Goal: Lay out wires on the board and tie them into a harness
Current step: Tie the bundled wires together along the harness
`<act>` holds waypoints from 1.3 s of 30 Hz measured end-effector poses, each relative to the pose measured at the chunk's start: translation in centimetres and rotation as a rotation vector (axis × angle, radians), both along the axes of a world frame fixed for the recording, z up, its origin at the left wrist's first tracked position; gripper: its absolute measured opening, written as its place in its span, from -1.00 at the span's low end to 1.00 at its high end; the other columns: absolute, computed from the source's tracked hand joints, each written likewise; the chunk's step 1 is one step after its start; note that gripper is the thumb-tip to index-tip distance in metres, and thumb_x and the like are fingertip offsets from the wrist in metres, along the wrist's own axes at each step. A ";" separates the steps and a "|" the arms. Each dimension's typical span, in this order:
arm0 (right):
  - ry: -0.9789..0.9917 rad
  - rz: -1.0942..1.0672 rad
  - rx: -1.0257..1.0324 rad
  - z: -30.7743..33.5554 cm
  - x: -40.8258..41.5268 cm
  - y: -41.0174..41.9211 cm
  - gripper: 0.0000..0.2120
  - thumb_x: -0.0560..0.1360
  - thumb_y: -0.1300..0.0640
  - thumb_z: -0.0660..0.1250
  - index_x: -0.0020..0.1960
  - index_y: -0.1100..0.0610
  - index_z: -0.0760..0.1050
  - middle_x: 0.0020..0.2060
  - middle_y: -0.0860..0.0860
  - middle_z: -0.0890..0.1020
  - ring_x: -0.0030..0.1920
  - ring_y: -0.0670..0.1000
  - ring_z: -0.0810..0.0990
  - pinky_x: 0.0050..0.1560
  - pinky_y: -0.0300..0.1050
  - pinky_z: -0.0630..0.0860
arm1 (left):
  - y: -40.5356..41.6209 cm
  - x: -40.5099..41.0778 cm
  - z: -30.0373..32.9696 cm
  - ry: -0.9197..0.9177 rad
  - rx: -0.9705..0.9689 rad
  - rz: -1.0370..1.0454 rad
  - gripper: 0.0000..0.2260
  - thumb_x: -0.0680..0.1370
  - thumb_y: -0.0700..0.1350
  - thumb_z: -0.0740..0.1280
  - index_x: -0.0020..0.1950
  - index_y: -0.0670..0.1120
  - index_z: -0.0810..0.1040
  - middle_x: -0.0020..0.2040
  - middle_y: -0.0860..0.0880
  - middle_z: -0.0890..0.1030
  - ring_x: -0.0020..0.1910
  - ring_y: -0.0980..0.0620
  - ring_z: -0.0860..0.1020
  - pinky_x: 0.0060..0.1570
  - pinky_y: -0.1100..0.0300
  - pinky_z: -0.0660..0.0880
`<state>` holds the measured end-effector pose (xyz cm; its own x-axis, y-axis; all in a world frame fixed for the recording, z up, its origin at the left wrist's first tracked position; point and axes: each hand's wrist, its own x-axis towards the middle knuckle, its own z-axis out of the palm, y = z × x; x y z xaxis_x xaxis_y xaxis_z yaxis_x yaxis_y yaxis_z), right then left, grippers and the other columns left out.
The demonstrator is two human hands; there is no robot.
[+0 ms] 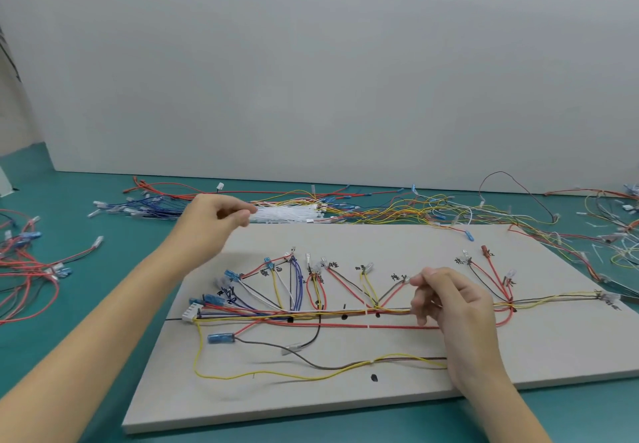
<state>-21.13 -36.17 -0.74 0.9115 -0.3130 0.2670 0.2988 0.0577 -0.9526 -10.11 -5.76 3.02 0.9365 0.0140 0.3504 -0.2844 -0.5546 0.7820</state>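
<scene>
Hand (449, 301) over multicoloured bundled wires (311, 313)

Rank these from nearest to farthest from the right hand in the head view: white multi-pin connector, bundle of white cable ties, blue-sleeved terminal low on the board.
From the right hand:
1. Blue-sleeved terminal, lower left on the board.
2. Bundle of white cable ties, past the board's far edge, at the left hand.
3. White multi-pin connector, the harness's left end.

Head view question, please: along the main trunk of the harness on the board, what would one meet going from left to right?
White multi-pin connector → black dot → white tie → right hand → branch knot → clear end terminals.
</scene>
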 end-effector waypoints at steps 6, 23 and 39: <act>-0.153 0.035 -0.152 2.8 0.9 1.8 -0.77 0.57 0.24 0.27 -0.21 0.20 0.62 -0.43 0.13 0.57 -0.38 0.02 0.53 -0.40 -0.18 0.48 | -2.4 -1.7 1.4 0.472 -0.678 -0.361 -0.85 0.61 -0.27 0.22 0.02 -0.15 0.59 -0.30 0.01 0.56 -0.35 0.14 0.49 -0.35 0.34 0.50; 0.057 0.393 -0.208 2.3 5.6 6.2 -0.82 0.56 0.14 0.32 -0.03 0.20 0.67 -0.28 0.00 0.68 -0.19 -0.07 0.59 -0.20 -0.26 0.51 | -3.7 -2.5 -1.1 0.465 -1.168 -0.338 -0.75 0.38 -0.15 0.41 0.03 -0.16 0.60 -0.04 -0.09 0.71 -0.22 0.13 0.67 -0.33 0.37 0.56; 0.120 0.375 -0.040 1.8 5.4 6.0 -0.94 0.47 0.19 0.43 -0.13 0.18 0.67 -0.33 0.06 0.68 -0.34 -0.06 0.60 -0.28 -0.26 0.52 | -4.1 -3.8 -0.8 0.450 -1.064 -0.428 -0.89 0.38 -0.16 0.43 -0.15 -0.09 0.73 -0.07 -0.12 0.70 -0.18 0.05 0.68 -0.24 0.29 0.59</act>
